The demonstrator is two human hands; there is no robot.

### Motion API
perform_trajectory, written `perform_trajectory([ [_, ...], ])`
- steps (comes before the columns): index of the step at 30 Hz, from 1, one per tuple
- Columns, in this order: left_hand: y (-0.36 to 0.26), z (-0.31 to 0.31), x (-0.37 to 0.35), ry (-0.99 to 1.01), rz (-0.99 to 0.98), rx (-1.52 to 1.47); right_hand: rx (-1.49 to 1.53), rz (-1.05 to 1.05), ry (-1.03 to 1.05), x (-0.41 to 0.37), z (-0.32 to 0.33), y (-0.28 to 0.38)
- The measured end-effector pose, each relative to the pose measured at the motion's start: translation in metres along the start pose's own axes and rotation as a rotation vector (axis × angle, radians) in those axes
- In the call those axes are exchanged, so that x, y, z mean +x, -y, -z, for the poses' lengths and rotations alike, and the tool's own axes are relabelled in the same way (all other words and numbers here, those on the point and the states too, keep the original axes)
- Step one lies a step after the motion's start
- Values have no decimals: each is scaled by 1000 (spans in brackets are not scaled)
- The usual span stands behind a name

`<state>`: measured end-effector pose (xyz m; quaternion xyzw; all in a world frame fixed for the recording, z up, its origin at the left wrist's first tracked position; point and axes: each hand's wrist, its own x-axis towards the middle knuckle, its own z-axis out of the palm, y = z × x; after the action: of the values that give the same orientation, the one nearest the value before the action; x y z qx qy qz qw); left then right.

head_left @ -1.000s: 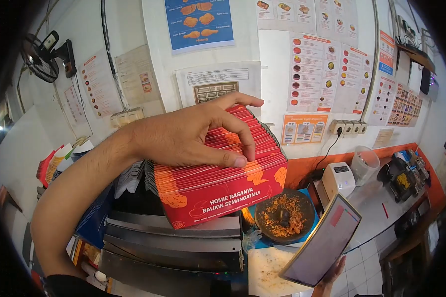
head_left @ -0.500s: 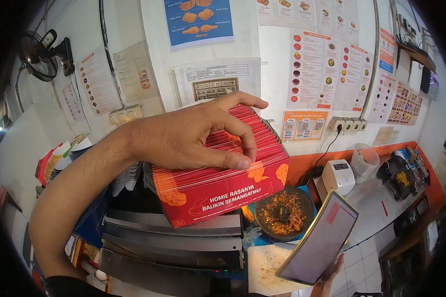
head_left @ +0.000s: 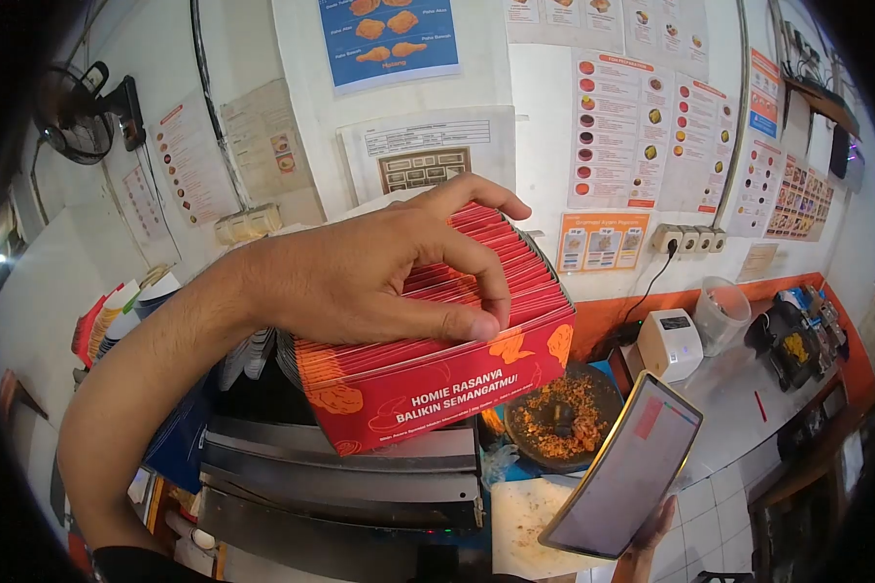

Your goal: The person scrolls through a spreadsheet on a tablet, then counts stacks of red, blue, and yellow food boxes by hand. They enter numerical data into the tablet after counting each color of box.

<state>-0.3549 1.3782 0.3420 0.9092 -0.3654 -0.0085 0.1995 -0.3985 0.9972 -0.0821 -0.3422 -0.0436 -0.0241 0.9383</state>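
Observation:
My left hand [head_left: 408, 262] reaches from the left over a tightly packed row of red folded food cartons [head_left: 530, 277]. Its thumb and index finger pinch the top edge of the front carton [head_left: 457, 389], which bears white lettering and orange chicken drawings. The other fingers arch over the row behind. At the lower right, my right hand [head_left: 657, 530] grips a tablet [head_left: 627, 471] with a yellow edge from behind, screen tilted toward me. Most of that hand is hidden behind the tablet.
A stone mortar [head_left: 608, 389] with orange-red crumbly food stands right of the cartons, above a stained cutting board [head_left: 525, 530]. A white printer-like device [head_left: 669, 345] and a clear bucket [head_left: 721, 316] are farther right. Dark metal equipment [head_left: 340, 476] lies below the cartons; a fan [head_left: 73, 112] hangs left.
The front carton sits slightly lower toward me, its top edge a little apart from the row, still pinched by my left hand. The tablet has barely moved.

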Motion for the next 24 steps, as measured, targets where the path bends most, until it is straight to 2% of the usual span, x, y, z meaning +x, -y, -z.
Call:
perform_trajectory([
  [3, 1, 0, 1, -4, 32, 9, -1, 2, 24, 0, 0, -2],
  [12, 4, 1, 3, -31, -36, 46, 14, 5, 5, 1, -9, -4],
  [15, -1, 0, 3, -72, -24, -43, 17, 4, 19, 1, -8, -4],
  [24, 1, -1, 2, -39, -46, 39, 1, -4, -13, -1, -5, -4],
])
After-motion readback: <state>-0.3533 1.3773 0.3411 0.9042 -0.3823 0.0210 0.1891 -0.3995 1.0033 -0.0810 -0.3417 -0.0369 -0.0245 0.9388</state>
